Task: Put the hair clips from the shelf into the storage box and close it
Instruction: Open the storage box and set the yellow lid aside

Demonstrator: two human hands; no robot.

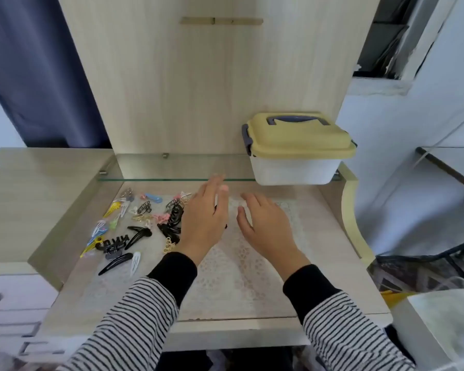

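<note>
Several hair clips (134, 226), black claw clips and small coloured snap clips, lie scattered on the left part of the wooden shelf (322, 210), on a white lace mat (233, 269). The storage box (295, 170), translucent white with a yellow lid (300, 140) and grey handle, stands shut on a glass ledge (177, 167) at the back right. My left hand (205, 220) hovers open just right of the clips, partly hiding some black ones. My right hand (265, 226) is open over the mat, holding nothing, below and left of the box.
A wooden back panel (212, 89) rises behind the ledge. A lower wooden counter (32, 188) and white drawers (11, 303) are at the left. A curved cream side piece (354, 226) bounds the shelf's right edge, with clutter and a white bag (445, 317) beyond.
</note>
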